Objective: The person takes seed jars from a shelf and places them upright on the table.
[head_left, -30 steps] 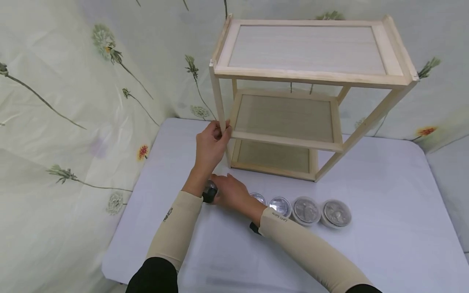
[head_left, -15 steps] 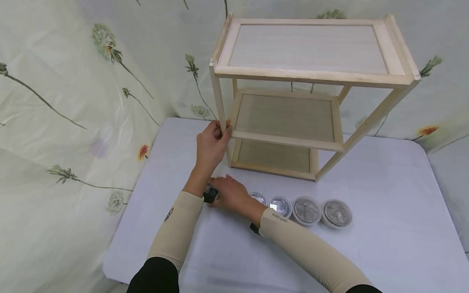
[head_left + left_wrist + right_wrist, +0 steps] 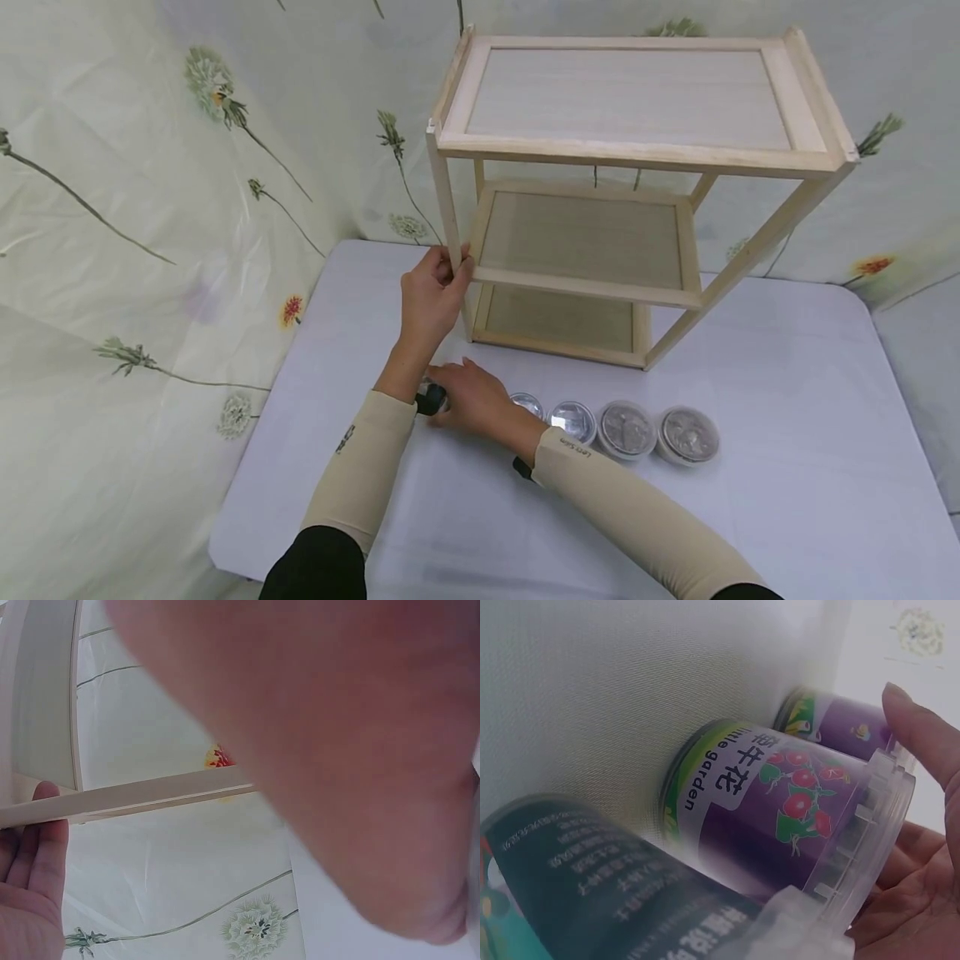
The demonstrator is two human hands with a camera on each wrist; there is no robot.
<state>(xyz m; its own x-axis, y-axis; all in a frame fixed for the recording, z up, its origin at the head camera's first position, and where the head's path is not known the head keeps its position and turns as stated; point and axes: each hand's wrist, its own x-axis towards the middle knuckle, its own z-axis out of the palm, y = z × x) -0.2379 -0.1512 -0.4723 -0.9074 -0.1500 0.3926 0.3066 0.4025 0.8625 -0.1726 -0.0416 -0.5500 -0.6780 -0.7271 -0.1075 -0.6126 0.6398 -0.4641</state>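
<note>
A three-tier wooden shelf (image 3: 600, 153) stands at the back of the table. My left hand (image 3: 431, 296) grips its front left post at the middle tier; in the left wrist view fingers (image 3: 49, 859) wrap that pale post (image 3: 157, 791). Lower down, my right hand (image 3: 474, 396) is partly behind the left wrist. The right wrist view shows its thumb and fingers around the lidded end of a purple-labelled plastic cup (image 3: 844, 724), mostly hidden in the head view. Beside it are a "little garden" cup (image 3: 780, 802) with printed red flowers and a dark green cup (image 3: 615, 885).
Lidded cups stand in a row right of my right hand: two with shiny lids (image 3: 573, 419), then two with greyer lids (image 3: 627, 431). The white-covered table (image 3: 787, 467) ends at a rounded right corner. Flower-printed cloth (image 3: 187, 308) hangs behind and to the left.
My right hand has shifted very slightly, and the clear lid under my left wrist shows less than before. The left hand keeps its grip on the post.
</note>
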